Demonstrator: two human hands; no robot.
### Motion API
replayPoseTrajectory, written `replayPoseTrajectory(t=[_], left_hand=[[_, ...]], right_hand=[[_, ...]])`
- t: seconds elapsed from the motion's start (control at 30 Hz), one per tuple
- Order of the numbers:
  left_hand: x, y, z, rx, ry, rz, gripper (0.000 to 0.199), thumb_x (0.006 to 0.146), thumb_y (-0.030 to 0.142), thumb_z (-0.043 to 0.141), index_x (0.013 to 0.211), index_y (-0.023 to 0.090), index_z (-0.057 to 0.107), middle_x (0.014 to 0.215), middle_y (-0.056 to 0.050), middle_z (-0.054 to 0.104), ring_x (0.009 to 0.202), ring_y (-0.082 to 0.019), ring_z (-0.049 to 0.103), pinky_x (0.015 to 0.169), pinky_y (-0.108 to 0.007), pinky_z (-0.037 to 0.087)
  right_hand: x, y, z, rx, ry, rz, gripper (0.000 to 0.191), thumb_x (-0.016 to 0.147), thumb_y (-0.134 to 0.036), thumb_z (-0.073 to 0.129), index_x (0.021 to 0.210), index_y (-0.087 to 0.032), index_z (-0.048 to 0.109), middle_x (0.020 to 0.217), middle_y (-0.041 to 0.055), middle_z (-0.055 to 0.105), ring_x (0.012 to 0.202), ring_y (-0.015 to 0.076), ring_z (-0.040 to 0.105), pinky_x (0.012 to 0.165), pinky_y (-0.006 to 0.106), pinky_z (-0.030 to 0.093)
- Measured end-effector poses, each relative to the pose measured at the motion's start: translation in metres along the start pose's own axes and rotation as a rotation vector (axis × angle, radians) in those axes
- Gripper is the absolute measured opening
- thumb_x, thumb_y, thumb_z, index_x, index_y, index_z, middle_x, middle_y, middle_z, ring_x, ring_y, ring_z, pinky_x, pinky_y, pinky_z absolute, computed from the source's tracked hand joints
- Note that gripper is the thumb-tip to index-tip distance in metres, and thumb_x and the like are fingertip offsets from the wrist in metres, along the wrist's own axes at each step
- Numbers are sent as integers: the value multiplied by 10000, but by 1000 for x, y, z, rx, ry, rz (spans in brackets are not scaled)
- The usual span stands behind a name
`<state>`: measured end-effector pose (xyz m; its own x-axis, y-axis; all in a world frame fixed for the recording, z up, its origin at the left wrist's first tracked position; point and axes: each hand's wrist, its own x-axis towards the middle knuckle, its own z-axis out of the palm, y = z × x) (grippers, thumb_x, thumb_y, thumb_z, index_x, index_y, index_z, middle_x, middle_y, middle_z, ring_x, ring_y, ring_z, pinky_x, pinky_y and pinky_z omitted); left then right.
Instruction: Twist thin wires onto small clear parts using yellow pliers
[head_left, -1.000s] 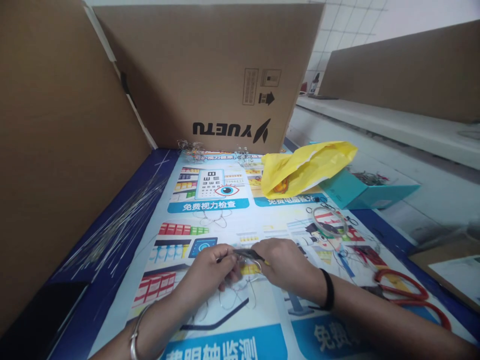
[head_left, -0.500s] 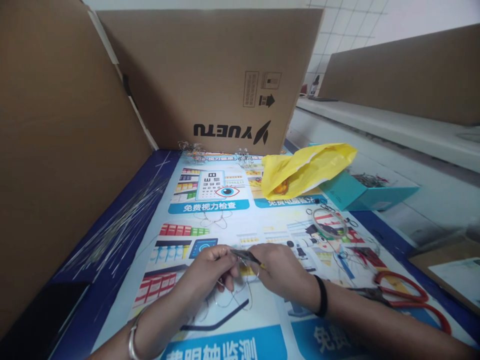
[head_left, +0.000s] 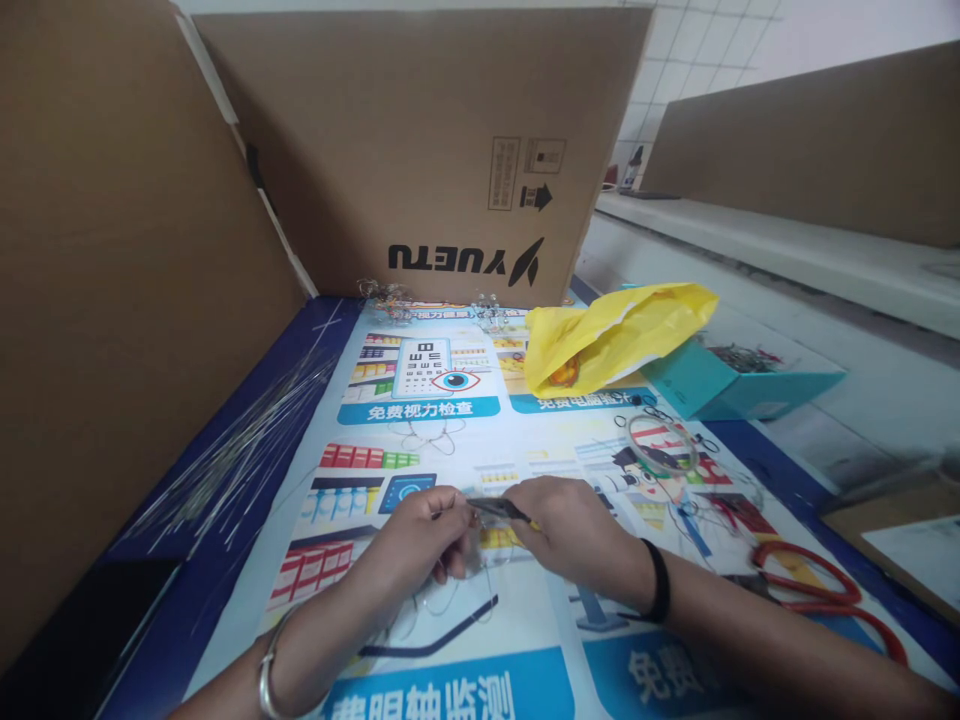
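Slim, tapered pliers (head_left: pixel 498 508) of dark metal sit between the hands, above a smooth printed sheet (head_left: pixel 525 640), long axis nearly crosswise, nose pointing left. The right hand (head_left: pixel 566 530) curls closed round the handles; the left hand (head_left: pixel 429 535) bunches its fingertips, pinching thin, loosely looped wire (head_left: pixel 442 612).
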<state>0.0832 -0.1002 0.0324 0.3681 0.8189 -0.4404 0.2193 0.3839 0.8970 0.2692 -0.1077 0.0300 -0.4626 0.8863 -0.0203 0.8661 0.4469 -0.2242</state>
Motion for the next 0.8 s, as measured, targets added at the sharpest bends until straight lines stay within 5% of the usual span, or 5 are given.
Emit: replayPoseTrajectory(t=[0.8], left_hand=[[0,-8,2,-225,-107,83,137,743,215,451,612,176,450,378,39,509,278,-77,445,299,-157,301]], right_hand=[[-1,-12,2,77,-3,13,131,810,-198,456,778,-195,583,795,18,658,751,153,590,615,214,329]])
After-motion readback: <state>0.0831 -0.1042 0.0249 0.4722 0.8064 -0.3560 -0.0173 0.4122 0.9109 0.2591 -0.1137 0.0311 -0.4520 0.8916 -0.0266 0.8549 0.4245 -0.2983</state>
